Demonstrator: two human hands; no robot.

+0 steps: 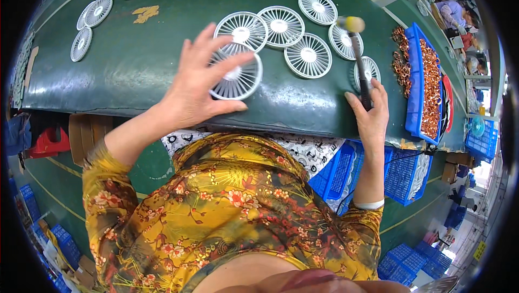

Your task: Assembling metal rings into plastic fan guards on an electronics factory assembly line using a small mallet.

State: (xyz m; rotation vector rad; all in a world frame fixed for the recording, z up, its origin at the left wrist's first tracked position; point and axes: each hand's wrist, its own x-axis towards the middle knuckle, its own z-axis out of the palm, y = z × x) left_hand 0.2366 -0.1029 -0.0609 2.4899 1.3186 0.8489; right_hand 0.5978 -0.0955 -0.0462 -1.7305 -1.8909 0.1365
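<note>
My left hand point(197, 79) is open, its fingers spread over the left part of a white spoked disc point(250, 79), whose edge blurs a little. I cannot tell whether the fingers touch it. Beyond this disc, partly covered by it, lies a second spoked disc point(241, 27). My right hand point(374, 112) grips the dark handle of a mallet point(358, 58), which stands head up with a yellowish face. Behind the mallet handle, a spoked disc point(370, 71) is partly hidden. Nearby lie more discs of the same kind point(308, 55).
A blue tray point(415, 85) full of copper-coloured rings point(430, 87) stands at the right of the green table point(146, 66), with loose rings beside it. Several spoked discs point(98, 11) lie at the far left. Blue crates point(405, 179) sit below the right side. Another person point(454, 14) works at the far right.
</note>
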